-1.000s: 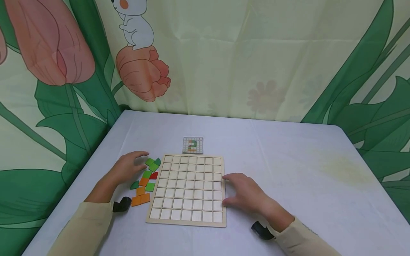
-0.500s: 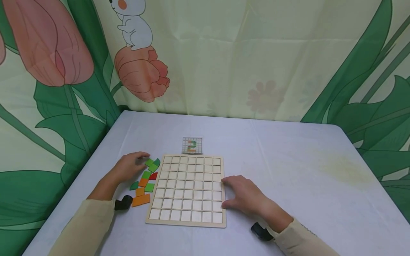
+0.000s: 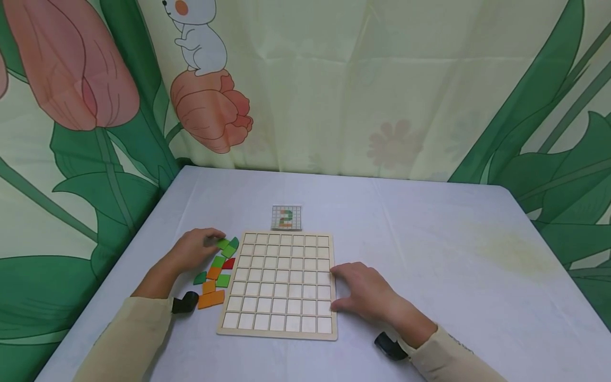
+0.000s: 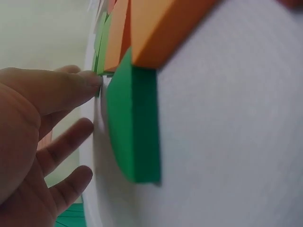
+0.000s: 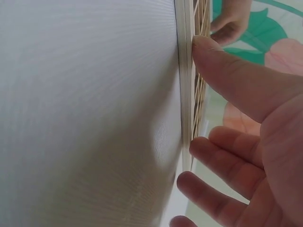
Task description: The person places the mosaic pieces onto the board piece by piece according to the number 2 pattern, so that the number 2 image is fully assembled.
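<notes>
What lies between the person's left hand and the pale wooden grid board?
Light-green square tiles, a dark-green quarter-round tile and a red quarter-round tile lie between the left hand and the board, as the head view shows.

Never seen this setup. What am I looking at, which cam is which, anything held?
No robot here: just a person's left hand and right hand. The wide picture comes from a head camera looking forward and down; the two close-ups come from cameras on each wrist.

On the white table lie a wooden grid board, a card showing a blocky 2 just beyond it, and loose green, orange and red tiles along the board's left side.

The right hand's thumb and a fingertip touch the board's right edge. The left hand's fingertips are at a light green tile; whether they pinch it, I can't tell.
</notes>
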`<state>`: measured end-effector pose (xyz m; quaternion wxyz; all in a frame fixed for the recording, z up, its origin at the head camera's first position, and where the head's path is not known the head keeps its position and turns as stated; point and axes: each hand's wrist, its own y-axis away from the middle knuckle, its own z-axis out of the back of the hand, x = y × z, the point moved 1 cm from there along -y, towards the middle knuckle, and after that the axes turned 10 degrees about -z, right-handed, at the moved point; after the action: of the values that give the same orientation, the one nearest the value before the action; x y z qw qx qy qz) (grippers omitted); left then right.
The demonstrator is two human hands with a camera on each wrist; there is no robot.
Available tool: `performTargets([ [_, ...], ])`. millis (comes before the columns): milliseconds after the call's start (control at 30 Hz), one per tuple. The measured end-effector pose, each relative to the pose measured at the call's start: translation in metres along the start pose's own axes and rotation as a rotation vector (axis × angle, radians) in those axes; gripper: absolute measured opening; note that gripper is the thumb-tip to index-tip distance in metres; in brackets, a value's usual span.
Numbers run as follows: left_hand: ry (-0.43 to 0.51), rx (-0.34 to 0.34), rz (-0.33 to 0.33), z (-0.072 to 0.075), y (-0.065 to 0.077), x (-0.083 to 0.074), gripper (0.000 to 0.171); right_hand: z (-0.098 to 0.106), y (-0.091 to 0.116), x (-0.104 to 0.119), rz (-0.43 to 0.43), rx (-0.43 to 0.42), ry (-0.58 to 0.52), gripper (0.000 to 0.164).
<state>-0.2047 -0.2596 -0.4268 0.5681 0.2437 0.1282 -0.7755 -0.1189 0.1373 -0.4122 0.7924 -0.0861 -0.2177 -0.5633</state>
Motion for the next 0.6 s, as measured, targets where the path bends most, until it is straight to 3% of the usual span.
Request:
performTargets([
  [600, -0.047, -0.008, 0.049, 0.006, 0.0025, -0.0067, 0.03, 0.0001, 0.0009, 0.0016, -0.015, -0.01, 0.017, 0.064],
])
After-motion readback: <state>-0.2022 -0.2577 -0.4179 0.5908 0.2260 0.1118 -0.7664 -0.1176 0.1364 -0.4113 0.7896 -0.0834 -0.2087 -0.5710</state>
